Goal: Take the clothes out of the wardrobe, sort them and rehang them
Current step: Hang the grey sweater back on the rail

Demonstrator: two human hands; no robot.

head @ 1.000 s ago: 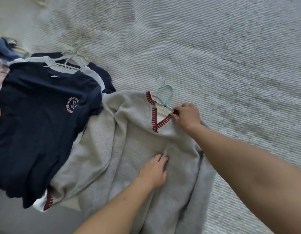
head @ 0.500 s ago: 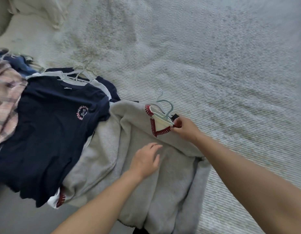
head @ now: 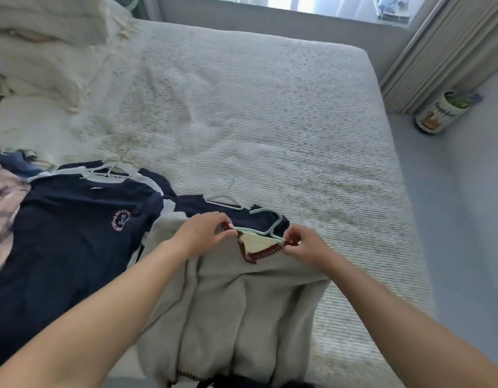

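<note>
A grey sweater (head: 242, 309) with a red-trimmed V-neck lies on the bed, hanging over the near edge, with a pale blue hanger (head: 266, 217) in its neck. My left hand (head: 203, 233) pinches the left side of the collar. My right hand (head: 306, 245) pinches the right side of the collar. A navy T-shirt (head: 66, 247) with a pink round logo lies to the left on white hangers (head: 110, 169). Another navy garment on a white hanger (head: 224, 197) shows just behind the sweater.
The bed (head: 270, 121) has a ribbed light cover, with a crumpled cream duvet (head: 46, 43) at the far left. A plaid garment (head: 1, 208) lies at the left edge. On the floor at right stand a printed cylinder bin (head: 438, 113) and a curtain (head: 443, 46).
My left hand left the sweater's chest and took hold of the left collar. The sweater slid toward the near edge, uncovering a navy garment behind it. The view tilted up.
</note>
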